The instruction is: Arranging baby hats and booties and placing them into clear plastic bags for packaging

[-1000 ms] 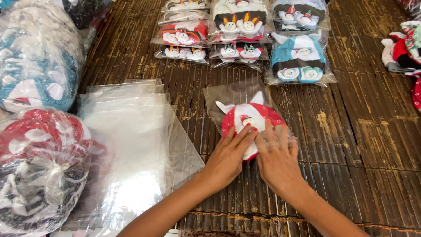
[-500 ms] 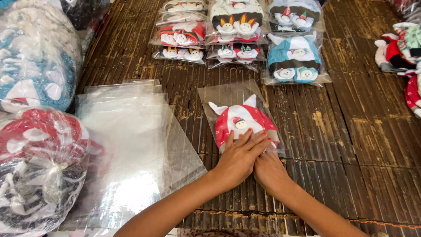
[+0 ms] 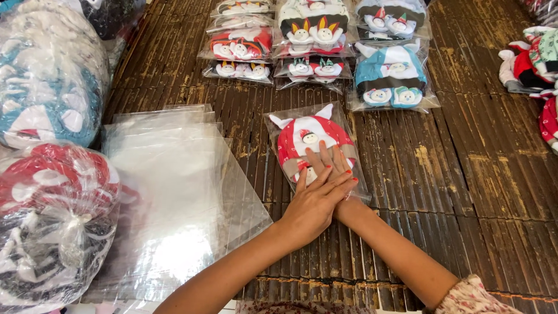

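While both hands lie flat and open, left hand [image 3: 314, 203] stacked over right hand [image 3: 332, 168], they press the bagged red hat [image 3: 308, 139] onto the slatted floor [image 3: 465, 186]. Pressing unevenly, I'd guess, could slide the bag's open end or crease it.

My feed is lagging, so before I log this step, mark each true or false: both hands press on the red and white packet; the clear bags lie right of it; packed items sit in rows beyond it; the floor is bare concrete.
1. Both hands, left hand over right hand, press on the red and white packet. True.
2. The stack of clear bags lies right of it. False: it lies to its left.
3. Packed items sit in rows beyond it. True.
4. The floor is bare concrete. False: it is a dark slatted mat.
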